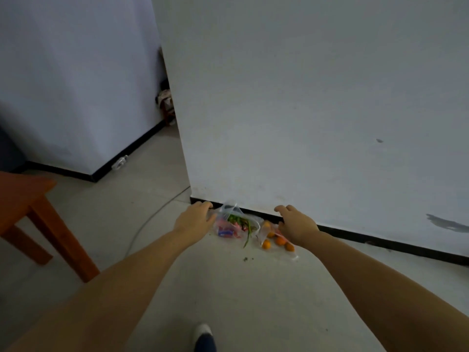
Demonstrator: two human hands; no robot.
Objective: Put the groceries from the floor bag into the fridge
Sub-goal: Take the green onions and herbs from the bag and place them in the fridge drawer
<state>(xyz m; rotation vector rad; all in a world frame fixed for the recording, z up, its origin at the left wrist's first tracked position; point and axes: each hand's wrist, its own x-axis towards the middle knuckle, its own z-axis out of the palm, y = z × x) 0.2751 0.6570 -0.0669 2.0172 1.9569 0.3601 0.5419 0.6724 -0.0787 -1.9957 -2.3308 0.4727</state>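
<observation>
I see the clear plastic bag [229, 224] of groceries lying on the floor [228, 288] against the wall's black skirting, with a second clear bag of oranges [275, 241] just to its right. Both bags lie between my hands and slightly below them. My left hand [194, 218] hangs at the first bag's left edge, fingers loosely curled, perhaps brushing the plastic but gripping nothing. My right hand [295, 224] is spread open over the oranges, empty. I'd judge each hand takes its nearer bag.

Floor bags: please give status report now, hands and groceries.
Left hand open at clear bag. Right hand open over the oranges. Nothing lifted yet. No fridge in view, no obstruction.
</observation>
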